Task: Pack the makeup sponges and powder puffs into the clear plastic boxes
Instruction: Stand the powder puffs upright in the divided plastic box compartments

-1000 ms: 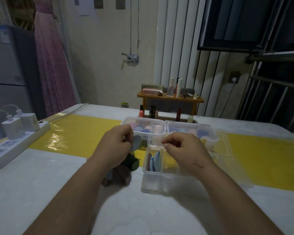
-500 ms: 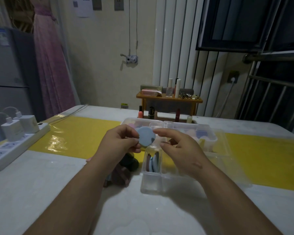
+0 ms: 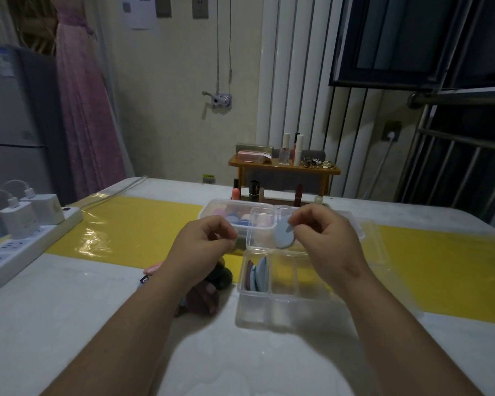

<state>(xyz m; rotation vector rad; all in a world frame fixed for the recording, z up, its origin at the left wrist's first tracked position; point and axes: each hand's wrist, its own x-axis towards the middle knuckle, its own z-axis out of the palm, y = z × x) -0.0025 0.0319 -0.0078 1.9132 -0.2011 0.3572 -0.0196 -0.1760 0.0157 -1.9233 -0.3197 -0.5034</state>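
1. In the head view, the right hand [image 3: 323, 238] pinched a pale blue powder puff [image 3: 283, 235] between thumb and fingertips, holding it in the air above the near clear box [image 3: 280, 307].
2. The left hand [image 3: 203, 244] hung beside it, loosely curled with thumb against fingers; whether it gripped anything could not be told, since the fingers hid the palm side.
3. The near clear box sat on the white table [image 3: 69, 310], divided into compartments. Its far-left compartment held several puffs standing on edge [image 3: 256, 275], maroon and blue; the other compartments were hard to read through the clear plastic and the right forearm.
4. A second, smaller clear tray [image 3: 262, 232] lay just behind it, partly covered by the held puff.
5. A far clear box [image 3: 235, 212] behind that held pink and blue pieces, their shapes blurred.
6. A dark pile of loose puffs [image 3: 209, 287] lay under the left wrist, mostly hidden by the arm.
7. A power strip with chargers [image 3: 26, 230] lay at the table's left edge, cut off by the frame.
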